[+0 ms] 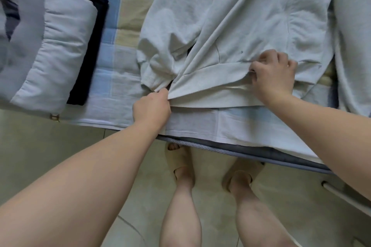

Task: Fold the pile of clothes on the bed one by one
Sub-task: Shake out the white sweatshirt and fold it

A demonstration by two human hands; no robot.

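A pale grey sweatshirt (241, 16) lies spread and wrinkled on the bed, its ribbed hem toward me. My left hand (151, 106) pinches the hem's left corner near the bed edge, beside a bunched sleeve cuff (154, 70). My right hand (274, 75) grips the hem band further right, fingers curled into the fabric. The cloth between both hands is pulled taut into creases. The sweatshirt's upper part runs out of view at the top.
A stack of folded clothes (54, 46), light grey on top of a dark navy piece, sits on the left of the checked bedsheet (120, 32). The mattress edge (230, 148) runs below my hands. My slippered feet stand on the tiled floor (50, 146).
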